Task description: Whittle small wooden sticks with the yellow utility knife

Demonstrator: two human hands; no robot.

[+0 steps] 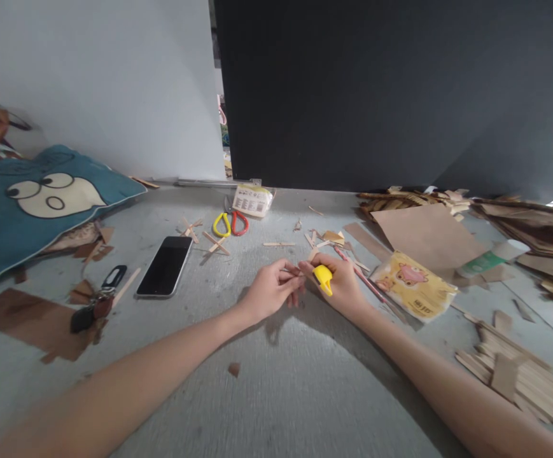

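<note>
My right hand is closed around a yellow utility knife. Its rounded yellow end sticks out toward me, and the blade is hidden by my fingers. My left hand is closed in a pinch just left of it, fingertips close to those of the right hand. Whatever it pinches is too small or hidden to make out. Beyond the hands lies a single thin wooden stick. Sticks joined into crosses lie farther left, near scissors with one yellow and one red handle.
A black-screened phone and keys lie left, before a blue cushion. To the right are a yellow tissue pack, a glue stick, brown cardboard and piled craft sticks. A dark panel stands behind.
</note>
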